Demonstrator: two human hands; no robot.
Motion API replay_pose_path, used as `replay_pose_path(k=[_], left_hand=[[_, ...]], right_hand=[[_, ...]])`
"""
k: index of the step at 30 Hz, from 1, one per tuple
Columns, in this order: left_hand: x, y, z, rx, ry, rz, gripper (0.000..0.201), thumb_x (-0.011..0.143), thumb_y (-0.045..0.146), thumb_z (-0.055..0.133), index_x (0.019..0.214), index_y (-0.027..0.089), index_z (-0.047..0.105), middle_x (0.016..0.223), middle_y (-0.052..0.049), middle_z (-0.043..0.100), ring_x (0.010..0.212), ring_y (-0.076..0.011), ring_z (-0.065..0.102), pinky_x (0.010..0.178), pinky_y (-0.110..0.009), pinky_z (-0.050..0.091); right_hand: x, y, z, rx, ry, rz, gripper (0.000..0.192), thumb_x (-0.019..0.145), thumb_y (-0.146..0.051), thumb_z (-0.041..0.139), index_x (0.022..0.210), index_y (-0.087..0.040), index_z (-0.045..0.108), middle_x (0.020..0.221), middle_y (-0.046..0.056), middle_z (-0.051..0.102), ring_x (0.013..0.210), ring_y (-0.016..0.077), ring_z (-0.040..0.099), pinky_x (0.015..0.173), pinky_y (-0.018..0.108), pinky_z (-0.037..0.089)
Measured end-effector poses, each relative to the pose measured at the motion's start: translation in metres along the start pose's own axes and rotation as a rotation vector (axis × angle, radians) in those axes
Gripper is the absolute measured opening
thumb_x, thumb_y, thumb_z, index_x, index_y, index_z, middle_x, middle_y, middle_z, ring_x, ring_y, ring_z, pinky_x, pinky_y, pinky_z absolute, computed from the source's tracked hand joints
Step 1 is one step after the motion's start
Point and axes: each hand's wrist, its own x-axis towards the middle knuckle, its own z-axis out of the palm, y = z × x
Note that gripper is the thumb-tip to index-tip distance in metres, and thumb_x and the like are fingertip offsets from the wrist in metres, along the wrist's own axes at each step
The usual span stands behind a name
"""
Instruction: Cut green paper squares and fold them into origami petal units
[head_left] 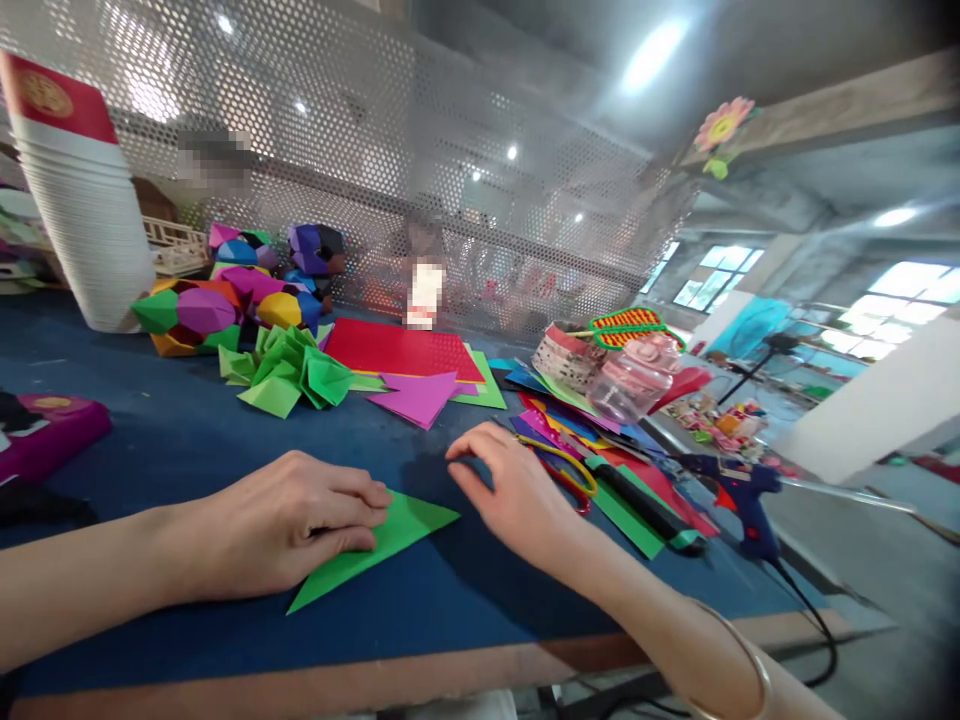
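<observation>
A folded green paper triangle (409, 525) lies on the blue table top (187, 430) near its front edge. My left hand (285, 520) lies flat on the paper's left part and presses it down. My right hand (510, 490) hovers just right of the paper with its fingers spread and curled, touching nothing that I can make out. Scissors with yellow and red handles (566, 470) lie right beside that hand.
A pile of folded green pieces (289, 370), red paper sheets (401, 350), a purple sheet (420, 395) and coloured paper balls (225, 300) sit behind. A stack of coloured sheets (570, 415), a plastic jar (634, 380), a blue glue gun (742, 495) and white stacked cups (79, 200) stand around.
</observation>
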Motion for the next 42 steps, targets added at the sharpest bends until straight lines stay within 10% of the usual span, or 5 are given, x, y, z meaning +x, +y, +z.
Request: replay_pose_path(k=[7, 13, 19, 26, 42], left_hand=[[0.001, 0.002, -0.004, -0.04, -0.002, -0.011, 0.023, 0.1, 0.019, 0.058, 0.104, 0.025, 0.08, 0.102, -0.004, 0.08, 0.091, -0.0189, 0.078, 0.081, -0.023, 0.06], [-0.001, -0.003, -0.005, -0.033, -0.025, -0.015, 0.019, 0.096, 0.017, 0.064, 0.1, 0.027, 0.08, 0.105, -0.002, 0.08, 0.098, -0.0186, 0.076, 0.09, -0.025, 0.056], [-0.003, -0.008, -0.006, 0.019, -0.165, -0.078, 0.017, 0.093, 0.018, 0.074, 0.105, 0.027, 0.079, 0.117, -0.001, 0.079, 0.112, -0.0237, 0.073, 0.12, -0.046, 0.038], [-0.002, -0.008, -0.018, -0.078, -0.216, -0.139, 0.03, 0.081, 0.016, 0.084, 0.108, 0.03, 0.08, 0.119, 0.0, 0.077, 0.111, -0.0232, 0.072, 0.103, -0.029, 0.05], [-0.003, -0.014, -0.021, -0.175, -0.232, -0.155, 0.051, 0.072, 0.027, 0.093, 0.12, 0.033, 0.078, 0.125, -0.001, 0.075, 0.119, -0.0257, 0.068, 0.103, -0.03, 0.049]], right_hand=[[-0.025, 0.062, -0.04, -0.302, -0.088, 0.327, 0.02, 0.086, -0.001, 0.054, 0.098, -0.014, 0.064, 0.107, 0.018, 0.068, 0.1, 0.0308, 0.065, 0.089, 0.041, 0.046], [-0.021, 0.082, -0.04, -0.203, -0.082, 0.364, 0.041, 0.077, -0.006, 0.06, 0.117, -0.015, 0.059, 0.088, 0.005, 0.064, 0.077, 0.0224, 0.063, 0.073, 0.034, 0.045], [-0.012, 0.023, -0.032, 0.117, -0.043, 0.296, 0.034, 0.095, -0.042, 0.053, 0.122, -0.021, 0.055, 0.079, -0.002, 0.061, 0.067, 0.0168, 0.061, 0.064, 0.029, 0.049], [0.003, -0.067, 0.013, 0.926, -0.093, 0.222, 0.027, 0.086, -0.028, 0.068, 0.105, -0.024, 0.05, 0.076, -0.005, 0.062, 0.067, 0.0134, 0.062, 0.063, 0.025, 0.05], [0.006, -0.047, 0.007, 0.804, -0.245, 0.317, 0.023, 0.091, -0.028, 0.059, 0.105, -0.024, 0.043, 0.065, -0.008, 0.064, 0.051, 0.0119, 0.058, 0.051, 0.022, 0.048]])
